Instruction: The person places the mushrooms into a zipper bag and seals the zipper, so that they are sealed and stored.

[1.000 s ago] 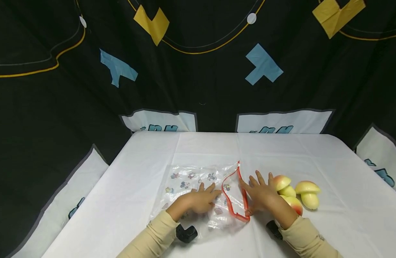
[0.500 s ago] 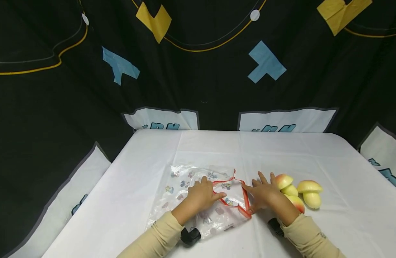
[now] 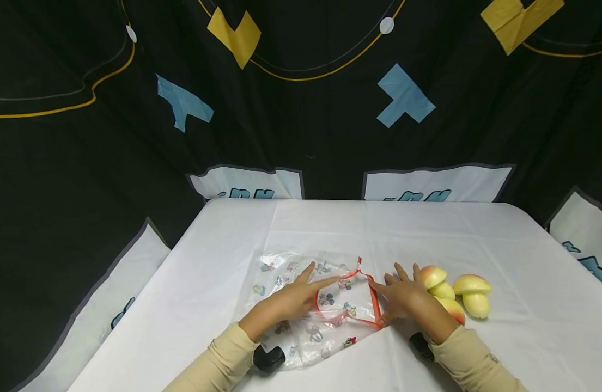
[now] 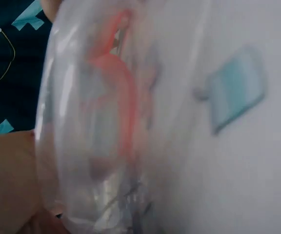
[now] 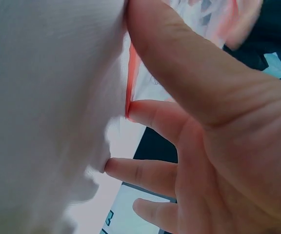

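Observation:
A clear zip bag (image 3: 310,337) with small cartoon prints and a red-edged mouth lies on the white table (image 3: 320,223). My left hand (image 3: 286,299) is over it with outstretched fingers, one reaching along the red edge of the mouth; its thumb is hidden. In the left wrist view, the red rim (image 4: 127,102) shows blurred through the raised plastic. My right hand (image 3: 406,296) has its fingers spread. Its thumb and index fingertip touch the red border at the bag's right side, with the border (image 5: 131,73) running between them in the right wrist view.
Three yellow mushroom-shaped pieces with reddish tints lie just right of my right hand: one at the back (image 3: 433,277), one in front (image 3: 451,310) partly behind the wrist, and one farther right (image 3: 472,294). A black patterned curtain (image 3: 301,125) hangs behind the table.
My left hand has shifted forward, then back to the left, with its fingers changing position. The red mouth's left edge has moved left, leaving the mouth wider. My right hand stays at the border.

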`<state>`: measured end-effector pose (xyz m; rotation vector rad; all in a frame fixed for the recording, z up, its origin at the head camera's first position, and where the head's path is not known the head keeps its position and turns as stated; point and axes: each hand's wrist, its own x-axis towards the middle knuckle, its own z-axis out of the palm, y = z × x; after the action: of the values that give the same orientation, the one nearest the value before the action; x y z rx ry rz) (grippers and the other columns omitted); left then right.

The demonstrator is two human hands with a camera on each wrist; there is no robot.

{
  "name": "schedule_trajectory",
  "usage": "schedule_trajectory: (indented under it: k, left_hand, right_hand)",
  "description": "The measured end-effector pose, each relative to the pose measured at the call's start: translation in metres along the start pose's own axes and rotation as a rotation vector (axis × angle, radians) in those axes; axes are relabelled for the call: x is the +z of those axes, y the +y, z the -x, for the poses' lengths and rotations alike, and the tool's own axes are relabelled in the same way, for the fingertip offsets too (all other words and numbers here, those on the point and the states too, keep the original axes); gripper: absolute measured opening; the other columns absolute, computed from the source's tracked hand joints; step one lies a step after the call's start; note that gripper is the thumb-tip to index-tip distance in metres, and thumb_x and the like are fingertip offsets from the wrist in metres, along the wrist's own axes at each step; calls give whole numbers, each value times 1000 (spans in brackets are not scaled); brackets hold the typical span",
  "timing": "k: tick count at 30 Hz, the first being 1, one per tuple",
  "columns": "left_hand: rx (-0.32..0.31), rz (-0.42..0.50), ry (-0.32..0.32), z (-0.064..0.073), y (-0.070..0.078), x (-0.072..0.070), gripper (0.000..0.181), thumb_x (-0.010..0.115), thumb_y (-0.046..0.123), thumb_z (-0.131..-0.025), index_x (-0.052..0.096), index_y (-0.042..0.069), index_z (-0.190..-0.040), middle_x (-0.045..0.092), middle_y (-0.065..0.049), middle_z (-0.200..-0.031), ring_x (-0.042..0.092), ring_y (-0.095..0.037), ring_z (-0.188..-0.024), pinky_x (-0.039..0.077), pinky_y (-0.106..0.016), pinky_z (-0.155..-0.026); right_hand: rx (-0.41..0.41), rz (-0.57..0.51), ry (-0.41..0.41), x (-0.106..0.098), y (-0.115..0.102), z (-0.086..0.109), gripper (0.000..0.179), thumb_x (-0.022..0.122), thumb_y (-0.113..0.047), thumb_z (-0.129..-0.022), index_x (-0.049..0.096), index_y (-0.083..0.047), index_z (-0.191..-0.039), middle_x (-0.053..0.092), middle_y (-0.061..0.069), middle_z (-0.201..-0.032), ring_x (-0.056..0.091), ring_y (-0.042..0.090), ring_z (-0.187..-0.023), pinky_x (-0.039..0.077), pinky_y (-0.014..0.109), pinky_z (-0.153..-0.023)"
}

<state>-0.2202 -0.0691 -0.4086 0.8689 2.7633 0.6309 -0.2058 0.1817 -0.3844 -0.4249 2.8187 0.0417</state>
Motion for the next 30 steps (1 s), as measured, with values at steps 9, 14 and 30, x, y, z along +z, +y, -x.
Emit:
schedule_trajectory:
  k: [9,14,30]
  left_hand:
    - [-2,-19,-76,5,0,-5,70,48,-12,-82,48,39,-130,-1,-14,-154,34,-10,-44,31,-16,-41]
    - [38,-64,-16,4,-3,-4,51,49,-8,-81,61,22,-121,10,-26,-150,59,-27,-95,45,-22,-63]
    - [-17,-96,472,-11,-10,17,10,64,11,-80,67,5,-73,70,-13,-95,65,-27,-96,40,-21,-50]
  right_hand:
    - [-16,-6,8,2,-2,2,90,75,-52,-60,42,-18,-137,43,20,-137,19,47,-133,3,68,-102]
    - [4,-2,3,0,0,1,88,76,-48,-61,42,-19,-137,41,20,-138,17,46,-134,1,67,-102]
    - [9,14,-3,-2,-1,1,91,75,-53,-59,43,-20,-137,43,20,-136,19,46,-134,0,67,-103]
